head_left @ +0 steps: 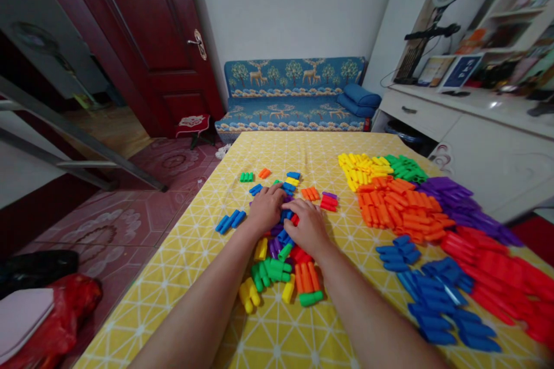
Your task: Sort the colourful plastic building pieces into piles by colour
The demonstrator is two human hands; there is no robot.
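Both my hands rest over a loose mixed pile of plastic pieces in the middle of the yellow tablecloth [186, 277]. My left hand [267, 207] lies on the pile's upper left, fingers spread over blue and purple pieces. Beside it my right hand [306, 223] reaches over blue pieces [283, 236] and red ones, its thumb and fingers apart. Nearer me lie green pieces [271, 272], orange pieces [307, 278] and yellow pieces [250, 295]. Farther off are green [246, 177] and orange [264, 173] pieces. What lies under my palms is hidden.
Colour-sorted piles cover the table's right side: yellow [363, 168], green [405, 168], orange [400, 207], purple [463, 207], red [497, 271] and blue [437, 294]. Behind the table stands a blue sofa [294, 109], with a white cabinet [489, 144] at the right.
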